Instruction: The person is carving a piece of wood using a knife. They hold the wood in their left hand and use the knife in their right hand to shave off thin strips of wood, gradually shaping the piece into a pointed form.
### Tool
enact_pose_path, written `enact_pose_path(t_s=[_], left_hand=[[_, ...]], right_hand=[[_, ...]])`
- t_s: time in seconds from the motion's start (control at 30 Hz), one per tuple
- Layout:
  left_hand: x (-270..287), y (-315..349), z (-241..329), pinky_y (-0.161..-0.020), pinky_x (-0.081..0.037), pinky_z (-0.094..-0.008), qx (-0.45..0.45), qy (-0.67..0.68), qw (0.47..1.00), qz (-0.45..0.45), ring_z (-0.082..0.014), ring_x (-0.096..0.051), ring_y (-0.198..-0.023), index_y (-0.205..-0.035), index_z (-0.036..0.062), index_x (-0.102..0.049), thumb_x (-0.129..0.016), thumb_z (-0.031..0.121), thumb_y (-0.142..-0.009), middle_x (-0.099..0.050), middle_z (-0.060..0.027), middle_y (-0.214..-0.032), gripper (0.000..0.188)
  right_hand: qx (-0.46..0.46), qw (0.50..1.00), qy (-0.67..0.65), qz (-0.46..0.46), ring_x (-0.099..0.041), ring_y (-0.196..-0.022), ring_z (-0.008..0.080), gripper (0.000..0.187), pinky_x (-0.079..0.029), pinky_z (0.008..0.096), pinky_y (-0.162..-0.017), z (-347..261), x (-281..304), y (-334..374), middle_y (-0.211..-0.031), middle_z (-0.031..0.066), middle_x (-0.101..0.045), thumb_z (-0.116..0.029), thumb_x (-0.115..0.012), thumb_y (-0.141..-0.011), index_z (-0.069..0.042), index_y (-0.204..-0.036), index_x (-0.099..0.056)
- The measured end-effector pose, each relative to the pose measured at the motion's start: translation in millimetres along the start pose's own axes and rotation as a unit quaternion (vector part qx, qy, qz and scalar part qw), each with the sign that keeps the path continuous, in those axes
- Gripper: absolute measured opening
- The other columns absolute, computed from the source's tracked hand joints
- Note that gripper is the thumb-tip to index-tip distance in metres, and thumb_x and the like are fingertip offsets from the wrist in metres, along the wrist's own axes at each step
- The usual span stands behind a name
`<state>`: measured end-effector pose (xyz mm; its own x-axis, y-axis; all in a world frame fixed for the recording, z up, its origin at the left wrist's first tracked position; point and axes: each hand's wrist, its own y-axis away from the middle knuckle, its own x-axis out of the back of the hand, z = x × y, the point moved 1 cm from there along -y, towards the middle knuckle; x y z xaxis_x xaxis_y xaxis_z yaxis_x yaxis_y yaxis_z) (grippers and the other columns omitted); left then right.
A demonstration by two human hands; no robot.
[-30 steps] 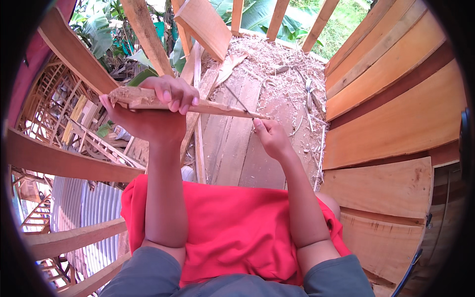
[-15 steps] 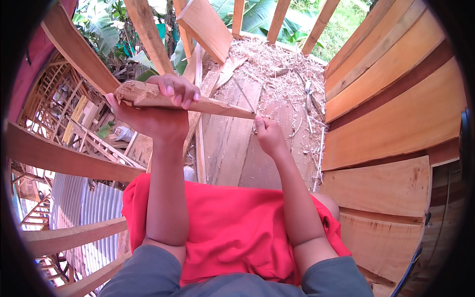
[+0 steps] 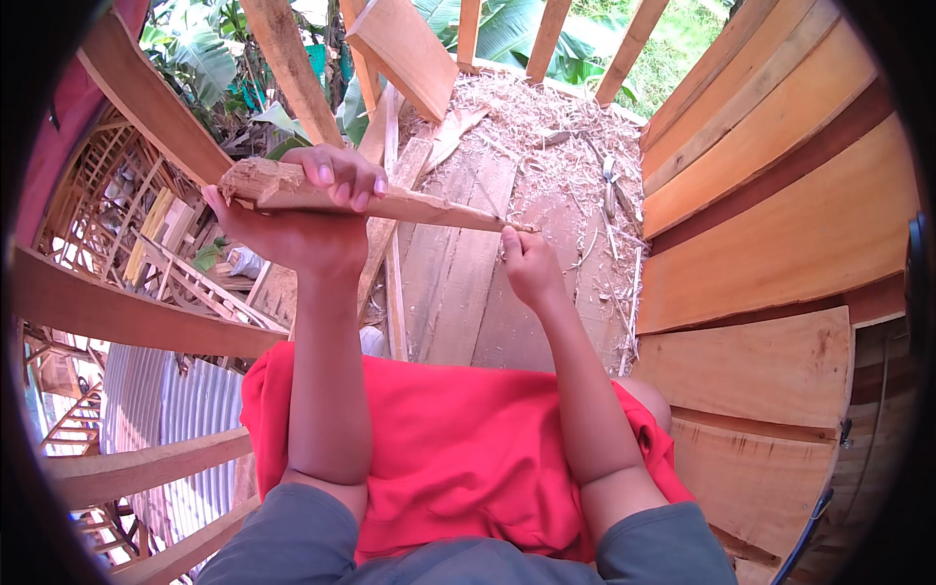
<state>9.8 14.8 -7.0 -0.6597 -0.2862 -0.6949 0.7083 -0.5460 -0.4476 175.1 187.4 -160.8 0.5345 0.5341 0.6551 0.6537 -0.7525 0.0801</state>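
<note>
A long piece of rough wood (image 3: 419,207) tapers from a thick, splintered left end to a slim right end. My left hand (image 3: 292,210) is closed round its thick part, fingers over the top and palm beneath. At the thin end, my right hand (image 3: 533,268) makes a closed fist with the thumb uppermost. A thin dark blade (image 3: 488,204), seen nearly edge-on and faint, slants up and left from that fist across the wood, like a knife's. Its handle is hidden in the fist. Red cloth (image 3: 458,439) covers my lap below both forearms.
Pale shavings (image 3: 546,127) litter the plank floor (image 3: 458,283). A metal tool (image 3: 609,185) lies among them at the right. Wide boards (image 3: 770,263) line the right side; upright posts (image 3: 292,73) and rails (image 3: 146,302) stand at the left. A thick board (image 3: 402,58) leans at the back.
The wood and my left hand have shifted slightly left and up. My right fist stays nearly in place. The blade looks fainter, and a curled sliver shows at the thin end.
</note>
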Motion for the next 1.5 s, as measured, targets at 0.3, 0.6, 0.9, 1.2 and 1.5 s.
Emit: enact_pose_path(t_s=[0.3,0.6,0.9,1.2,1.5], left_hand=[[-3.4,-1.4,-5.4,-0.062,-0.041,-0.0384,-0.001,-0.004,0.999,-0.054,-0.0194,-0.046,-0.054,-0.068,0.0093,-0.058,-0.023,0.082,-0.08,-0.047,-0.0025,-0.059,0.082],[-1.9,-0.7,-3.9,-0.061,-0.041,-0.0374,-0.007,0.001,0.998,-0.064,-0.0203,-0.046,-0.054,-0.068,0.0077,-0.059,-0.021,0.08,-0.083,-0.049,-0.0036,-0.058,0.083],[6.1,-7.2,-1.0,-0.056,-0.043,-0.0359,0.009,0.016,0.966,-0.257,-0.019,-0.047,-0.048,-0.064,0.008,-0.054,-0.017,0.079,-0.084,-0.046,-0.0025,-0.053,0.083],[8.2,-10.3,-1.7,-0.05,-0.039,-0.0372,-0.003,0.05,0.961,-0.273,-0.0218,-0.042,-0.043,-0.064,0.0051,-0.053,-0.011,0.084,-0.08,-0.043,-0.0065,-0.05,0.091],[8.1,-8.6,0.6,-0.052,-0.041,-0.0366,-0.008,0.013,0.975,-0.222,-0.0195,-0.043,-0.043,-0.062,0.0077,-0.052,-0.013,0.082,-0.081,-0.044,-0.0034,-0.051,0.086]], right_hand=[[-0.031,0.999,0.026,0.005,-0.061,-0.069,0.0396,0.051,-0.045,0.0471,-0.066,36.3,1.8,-13.5,-0.071,0.0242,-0.061,-0.037,-0.042,-0.098,0.005,-0.073,-0.059],[-0.049,0.999,-0.006,-0.023,-0.058,-0.062,0.0341,0.053,-0.043,0.0446,-0.062,37.1,3.3,-18.0,-0.064,0.0218,-0.058,-0.037,-0.042,-0.098,0.004,-0.07,-0.057],[-0.004,0.996,0.023,-0.085,-0.053,-0.055,0.0258,0.052,-0.041,0.0406,-0.057,23.5,15.9,-12.2,-0.058,0.0153,-0.054,-0.038,-0.045,-0.097,0.002,-0.067,-0.056],[0.041,0.995,0.034,-0.089,-0.048,-0.052,0.0251,0.048,-0.039,0.0408,-0.056,17.6,22.0,-8.8,-0.055,0.0127,-0.051,-0.037,-0.046,-0.097,0.001,-0.07,-0.056],[0.069,0.995,-0.005,-0.078,-0.045,-0.05,0.0202,0.049,-0.038,0.04,-0.054,17.5,18.8,-10.9,-0.052,0.0093,-0.045,-0.035,-0.046,-0.097,0.002,-0.066,-0.052]])
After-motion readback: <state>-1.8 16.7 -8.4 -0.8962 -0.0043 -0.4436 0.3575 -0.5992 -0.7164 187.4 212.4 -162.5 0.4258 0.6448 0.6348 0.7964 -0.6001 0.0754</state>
